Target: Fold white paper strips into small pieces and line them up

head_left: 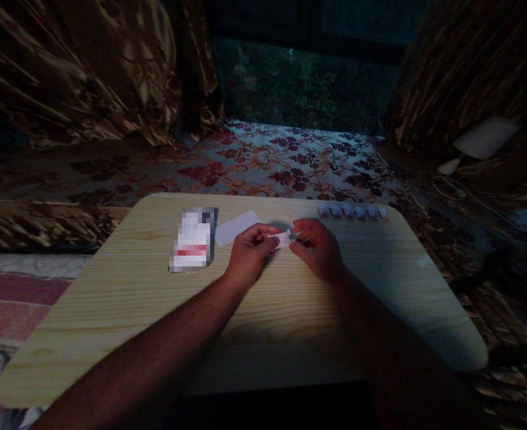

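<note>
Both my hands meet above the middle of a light wooden table [156, 310]. A small folded piece of white paper [283, 239] is pinched between them. My left hand [250, 254] grips its left end with closed fingers, and my right hand [318, 248] pinches its right end. A blank white paper slip [233, 228] lies flat on the table just left of my left hand. A row of several small folded paper pieces [353, 211] lies along the far edge of the table, beyond my right hand.
A pixelated white and red card-like object [192, 240] lies on the table left of the slip. Floral patterned bedding [281, 161] spreads beyond the table, with dark patterned cushions [79, 71] left and right. A white charger and cable [483, 140] rest at far right.
</note>
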A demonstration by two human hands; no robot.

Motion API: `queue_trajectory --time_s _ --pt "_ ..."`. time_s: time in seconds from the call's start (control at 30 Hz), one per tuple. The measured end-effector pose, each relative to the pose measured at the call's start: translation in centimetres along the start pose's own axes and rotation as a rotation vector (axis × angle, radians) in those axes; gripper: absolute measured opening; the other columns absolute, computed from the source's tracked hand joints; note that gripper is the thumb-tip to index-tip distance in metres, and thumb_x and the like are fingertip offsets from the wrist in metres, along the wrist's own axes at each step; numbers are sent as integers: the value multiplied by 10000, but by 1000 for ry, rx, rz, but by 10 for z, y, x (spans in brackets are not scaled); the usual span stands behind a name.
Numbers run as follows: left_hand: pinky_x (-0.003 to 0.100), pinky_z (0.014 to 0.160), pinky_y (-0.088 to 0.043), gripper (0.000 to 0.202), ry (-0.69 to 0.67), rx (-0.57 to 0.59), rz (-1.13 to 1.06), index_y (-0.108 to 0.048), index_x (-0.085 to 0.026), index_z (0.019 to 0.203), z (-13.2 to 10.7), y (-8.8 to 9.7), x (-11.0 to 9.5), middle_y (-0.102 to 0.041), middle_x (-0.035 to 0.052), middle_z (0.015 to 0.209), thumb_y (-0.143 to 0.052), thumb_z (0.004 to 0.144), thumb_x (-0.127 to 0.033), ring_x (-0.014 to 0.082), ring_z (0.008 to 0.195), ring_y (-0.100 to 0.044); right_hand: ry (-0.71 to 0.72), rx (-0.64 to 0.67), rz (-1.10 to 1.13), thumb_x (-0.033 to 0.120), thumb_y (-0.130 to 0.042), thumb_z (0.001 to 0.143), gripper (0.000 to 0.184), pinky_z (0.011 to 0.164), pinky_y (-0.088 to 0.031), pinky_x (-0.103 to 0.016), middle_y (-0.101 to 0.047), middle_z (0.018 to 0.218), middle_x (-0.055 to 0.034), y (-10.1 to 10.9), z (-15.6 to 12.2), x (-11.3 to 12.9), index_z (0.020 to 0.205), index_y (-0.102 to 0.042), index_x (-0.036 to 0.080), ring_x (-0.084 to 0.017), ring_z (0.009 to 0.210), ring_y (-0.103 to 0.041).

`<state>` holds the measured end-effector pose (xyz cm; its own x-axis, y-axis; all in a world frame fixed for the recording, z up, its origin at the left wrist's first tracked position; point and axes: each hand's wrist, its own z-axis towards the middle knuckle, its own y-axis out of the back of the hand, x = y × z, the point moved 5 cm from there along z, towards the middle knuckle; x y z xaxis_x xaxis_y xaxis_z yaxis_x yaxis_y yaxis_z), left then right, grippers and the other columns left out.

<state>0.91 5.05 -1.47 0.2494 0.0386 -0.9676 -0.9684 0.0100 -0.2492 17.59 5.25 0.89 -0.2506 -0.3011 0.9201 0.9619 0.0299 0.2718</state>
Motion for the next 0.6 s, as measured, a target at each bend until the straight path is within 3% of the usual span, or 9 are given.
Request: queue_trajectory --time_s 0.13,0.27,0.6 --pt "221 566 -416 184 -3 12 14 -710 -171 897 0 0 1 -645 -6 670 -726 724 -233 94 574 -557 143 42 -100 178 -669 721 427 625 -531 -251 -622 1123 -64 -4 -3 9 1140 -599 222 -159 851 -621" --pt "221 551 -408 200 12 18 4 -699 -170 901 0 -1 2 -638 -11 646 -726 710 -223 99 558 -556 240 63 -203 121 -666 703 402 658 -541 -258 -609 1108 -54 -8 -6 15 1088 -634 232 -158 863 -612" --pt "278 573 -481 271 49 15 -242 -708 -159 980 -1 -3 -6 -639 27 772 -606 745 -248 138 631 -603 253 -26 -326 155 -681 724 277 642 -527 -259 -622 926 -31 -6 -4 13 994 -659 211 -144 751 -604"
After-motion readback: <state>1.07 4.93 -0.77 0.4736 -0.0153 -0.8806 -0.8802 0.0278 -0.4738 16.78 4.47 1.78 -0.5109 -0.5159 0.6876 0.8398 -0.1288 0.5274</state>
